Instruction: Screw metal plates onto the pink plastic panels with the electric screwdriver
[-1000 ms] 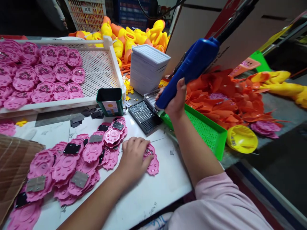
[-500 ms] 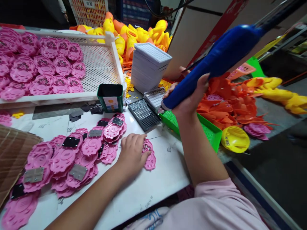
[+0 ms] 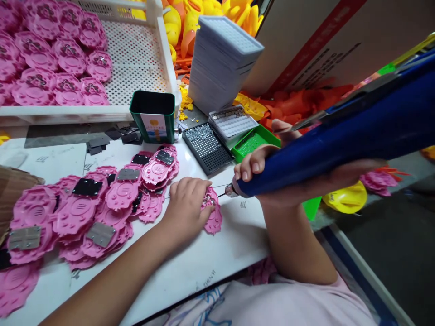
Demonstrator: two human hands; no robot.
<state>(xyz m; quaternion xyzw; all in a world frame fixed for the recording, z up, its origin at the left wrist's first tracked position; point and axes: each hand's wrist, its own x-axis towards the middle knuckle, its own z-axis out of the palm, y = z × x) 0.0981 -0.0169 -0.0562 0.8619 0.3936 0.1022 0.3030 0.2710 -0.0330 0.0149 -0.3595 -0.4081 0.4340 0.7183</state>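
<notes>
A pink plastic piece [image 3: 213, 220] lies on the white work surface, partly under my left hand [image 3: 187, 208]. The fingers of that hand are bent around the piece's left side and hold it down. My right hand [image 3: 268, 174] is wrapped around a blue electric screwdriver [image 3: 326, 149], which is tilted with its tip pointing left. Its thin bit reaches the upper right part of the pink piece; whether it touches a screw cannot be made out. Left of my left hand are overlapping pink pieces [image 3: 76, 210], some with grey or black plates.
A black tray of screws [image 3: 208, 148], a green tray [image 3: 254, 141] and a dark green container [image 3: 152, 117] stand behind my hands. Farther back are a white crate [image 3: 139, 59] with pink pieces and a stack of white trays [image 3: 220, 63]. A yellow bowl [image 3: 346, 198] is at right.
My right hand has lowered the screwdriver, bringing its bit down to the pink piece. My left hand stays on that piece. The view has shifted, so the crate and trays appear nearer.
</notes>
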